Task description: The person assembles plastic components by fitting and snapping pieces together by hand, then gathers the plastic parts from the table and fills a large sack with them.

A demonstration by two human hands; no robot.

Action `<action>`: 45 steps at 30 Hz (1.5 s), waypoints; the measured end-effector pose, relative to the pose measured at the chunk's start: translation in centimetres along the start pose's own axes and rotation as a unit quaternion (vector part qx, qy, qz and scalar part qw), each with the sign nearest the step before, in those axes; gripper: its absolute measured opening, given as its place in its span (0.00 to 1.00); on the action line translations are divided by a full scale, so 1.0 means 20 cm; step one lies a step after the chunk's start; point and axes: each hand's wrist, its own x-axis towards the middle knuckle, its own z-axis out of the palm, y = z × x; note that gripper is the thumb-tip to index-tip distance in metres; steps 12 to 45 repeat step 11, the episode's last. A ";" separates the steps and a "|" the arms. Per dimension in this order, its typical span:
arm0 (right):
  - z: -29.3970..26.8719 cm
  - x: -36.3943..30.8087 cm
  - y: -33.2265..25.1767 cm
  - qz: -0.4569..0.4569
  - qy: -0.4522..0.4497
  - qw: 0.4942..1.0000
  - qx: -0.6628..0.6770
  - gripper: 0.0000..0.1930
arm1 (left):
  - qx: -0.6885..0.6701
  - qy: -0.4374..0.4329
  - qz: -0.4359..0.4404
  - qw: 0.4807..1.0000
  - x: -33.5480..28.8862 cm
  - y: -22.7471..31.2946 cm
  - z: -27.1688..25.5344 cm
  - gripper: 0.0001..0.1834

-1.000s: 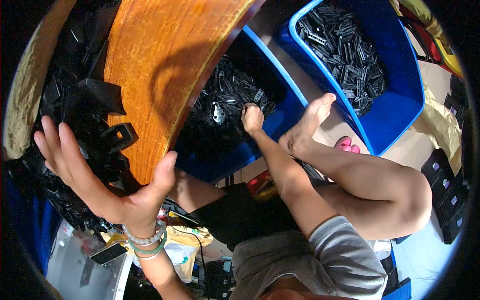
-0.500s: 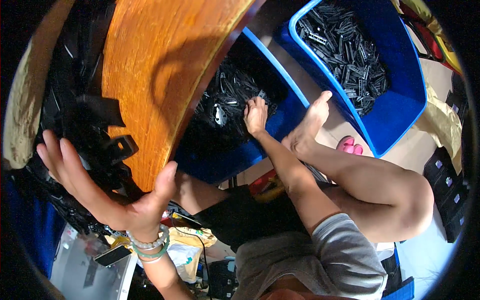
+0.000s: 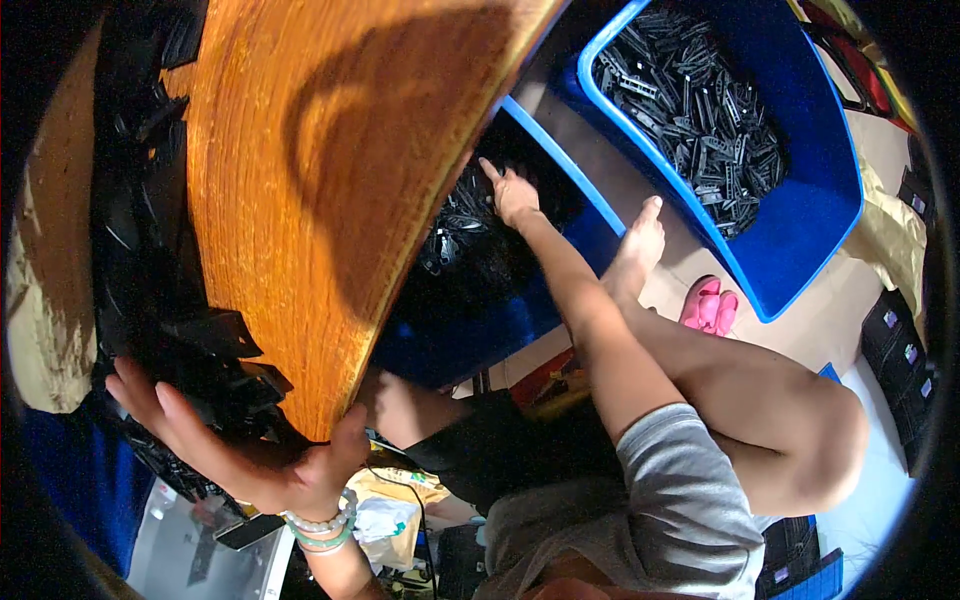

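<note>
My left hand (image 3: 265, 470) is open beside the near corner of the orange-brown wooden table (image 3: 300, 200), thumb and fingers apart, nothing in it. A heap of black plastic pieces (image 3: 215, 335) lies along the table's left side, next to those fingers. My right hand (image 3: 514, 196) reaches into a blue bin (image 3: 565, 160) partly under the table's right edge. Its index finger stretches out and the others bend, over a mass of thin black plastic parts (image 3: 458, 215); no held piece shows. Deep shadow hides much of that bin's inside.
To the right stands a second blue bin (image 3: 815, 240) with many black plastic strips (image 3: 700, 110). My bare foot (image 3: 640, 245) rests between the bins, near pink sandals (image 3: 710, 305). A dark phone-like slab (image 3: 248, 531) lies at lower left. Black cases (image 3: 895, 345) stand at far right.
My left hand has moved down and slightly right, away from the black heap. The right hand has shifted up a little within the bin, its index finger now stretched out. The whole view has also shifted slightly.
</note>
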 end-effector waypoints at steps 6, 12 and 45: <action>0.06 0.06 0.07 0.054 0.014 0.992 0.118 0.19 | 0.010 0.004 0.000 1.000 0.01 0.01 0.02 0.53; 0.14 0.02 0.06 0.025 0.091 0.995 0.045 0.15 | -0.012 -0.006 0.020 1.000 0.02 -0.01 0.00 0.54; 0.14 0.02 0.06 0.025 0.091 0.995 0.045 0.15 | -0.012 -0.006 0.020 1.000 0.02 -0.01 0.00 0.54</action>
